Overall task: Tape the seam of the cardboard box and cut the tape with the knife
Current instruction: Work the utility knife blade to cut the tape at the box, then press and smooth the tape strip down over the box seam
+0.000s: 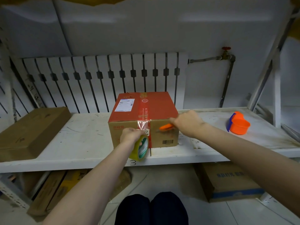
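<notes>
A cardboard box point(160, 108) with a red top and brown front stands on the white shelf point(84, 140). Clear tape point(143, 124) runs from the top seam over the front edge and down the front face. My left hand point(129, 135) holds a yellowish tape roll point(140, 147) in front of the box, still joined to that strip. My right hand point(186, 121) grips an orange-handled knife point(166, 127), held against the box's front face to the right of the tape. Its blade is not visible.
A flat brown carton point(30, 132) lies on the shelf at the left. An orange and blue tape dispenser point(238, 124) sits at the right. More boxes point(227, 181) lie on the floor under the shelf. A radiator point(100, 78) stands behind the box.
</notes>
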{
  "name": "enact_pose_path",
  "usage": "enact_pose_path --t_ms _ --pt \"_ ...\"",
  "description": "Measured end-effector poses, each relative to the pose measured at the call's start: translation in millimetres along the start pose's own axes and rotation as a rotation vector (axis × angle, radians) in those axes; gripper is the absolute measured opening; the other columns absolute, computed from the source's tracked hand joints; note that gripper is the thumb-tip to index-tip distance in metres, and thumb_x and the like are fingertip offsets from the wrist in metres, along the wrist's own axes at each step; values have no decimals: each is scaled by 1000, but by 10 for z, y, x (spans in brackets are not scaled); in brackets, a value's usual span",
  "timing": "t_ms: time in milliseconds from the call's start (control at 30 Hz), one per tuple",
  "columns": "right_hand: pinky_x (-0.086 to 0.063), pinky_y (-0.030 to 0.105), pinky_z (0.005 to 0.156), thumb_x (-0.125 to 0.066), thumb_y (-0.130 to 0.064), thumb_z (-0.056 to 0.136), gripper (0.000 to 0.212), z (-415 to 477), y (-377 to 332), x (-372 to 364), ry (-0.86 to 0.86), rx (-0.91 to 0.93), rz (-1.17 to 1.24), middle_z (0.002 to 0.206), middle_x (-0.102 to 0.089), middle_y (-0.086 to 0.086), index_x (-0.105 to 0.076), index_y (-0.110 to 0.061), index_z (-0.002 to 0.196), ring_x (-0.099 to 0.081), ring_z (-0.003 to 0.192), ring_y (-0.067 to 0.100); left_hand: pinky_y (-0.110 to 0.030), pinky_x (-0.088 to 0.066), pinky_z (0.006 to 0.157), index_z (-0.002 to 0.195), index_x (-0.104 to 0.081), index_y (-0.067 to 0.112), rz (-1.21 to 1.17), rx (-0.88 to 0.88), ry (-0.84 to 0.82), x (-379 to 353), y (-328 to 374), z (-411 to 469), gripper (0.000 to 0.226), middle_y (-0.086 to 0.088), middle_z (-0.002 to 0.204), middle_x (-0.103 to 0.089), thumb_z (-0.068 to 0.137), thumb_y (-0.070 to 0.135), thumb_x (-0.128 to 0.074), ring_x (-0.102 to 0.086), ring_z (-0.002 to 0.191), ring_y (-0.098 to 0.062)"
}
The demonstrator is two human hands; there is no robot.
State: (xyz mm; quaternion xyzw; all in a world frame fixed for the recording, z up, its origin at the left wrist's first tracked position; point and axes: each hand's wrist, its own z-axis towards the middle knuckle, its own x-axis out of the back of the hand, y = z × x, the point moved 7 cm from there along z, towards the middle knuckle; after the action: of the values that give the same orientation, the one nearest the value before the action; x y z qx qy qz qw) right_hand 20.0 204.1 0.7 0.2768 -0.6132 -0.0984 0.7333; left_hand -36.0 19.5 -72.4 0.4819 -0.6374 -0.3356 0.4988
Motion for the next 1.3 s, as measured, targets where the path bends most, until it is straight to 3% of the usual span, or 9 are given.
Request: enact_pose_path --t_ms 133,333,667,733,867,1033,1100,1200,1300 --pt "-50 29 55 -31 -44 99 28 -171 243 -46 87 -86 125 74 -49 -5 -45 -22 107 -53 61 15 -32 -45 65 81 -59 17 30 -3 -3 31 21 1 22 -2 80 -59 74 28 -77 -55 66 -18" --pt "-36 29 52 -29 -33 98 25 -62 409 65 295 -395 410 83 -53 1 -44 -15 107 -48 62 20 -29 -43 65 86 -63 16 75 -42 13 45 -11 -26 19 1 78 -59 77 29 -74 -51 63 -13" --pt "-43 40 90 -52 -16 90 23 599 285 -219 151 -544 494 112 -55 13 -50 -12 113 -53 103 29 -37 -52 82 86 -67 10 168 -74 26 326 5 10 22 -2 83 -65 74 24 -76 -62 79 -21" --pt "-44 40 89 -53 -17 90 19 667 314 -287 151 -556 540 110 -56 11 -52 -12 109 -53 101 29 -34 -48 76 89 -66 10 169 -143 43 402 200 -7 21 3 79 -61 75 22 -75 -57 74 -14" --pt "-48 41 87 -53 -26 92 23 786 262 -302 218 -526 658 109 -58 8 -53 -13 111 -56 98 26 -35 -51 80 84 -65 16 176 -271 61 525 623 -50 15 7 84 -58 76 23 -75 -56 92 -20" --pt "-53 36 73 -50 -13 91 16 629 35 10 537 -442 784 102 -63 0 -60 -16 101 -60 91 18 -34 -54 77 97 -63 27 384 -517 284 602 1127 -185 22 0 119 -62 79 37 -70 -59 97 -20" --pt "-55 38 66 -47 -8 89 18 567 -106 -3 492 -464 920 96 -65 -2 -63 -17 91 -61 82 16 -30 -49 72 109 -61 29 587 -651 393 562 1239 -219 30 3 116 -65 83 42 -64 -61 99 -21" --pt "-56 41 68 -48 -6 87 21 495 -260 -112 390 -544 1081 94 -68 -1 -65 -19 85 -63 82 18 -40 -41 94 118 -56 26 775 -778 405 430 1221 -92 34 0 113 -68 86 37 -63 -62 105 -24" --pt "-55 37 69 -50 -8 88 18 449 -368 -175 317 -632 1174 93 -67 -2 -64 -19 86 -62 83 18 -42 -32 101 122 -54 25 885 -809 399 365 1127 104 35 -2 113 -68 88 31 -61 -62 107 -25"
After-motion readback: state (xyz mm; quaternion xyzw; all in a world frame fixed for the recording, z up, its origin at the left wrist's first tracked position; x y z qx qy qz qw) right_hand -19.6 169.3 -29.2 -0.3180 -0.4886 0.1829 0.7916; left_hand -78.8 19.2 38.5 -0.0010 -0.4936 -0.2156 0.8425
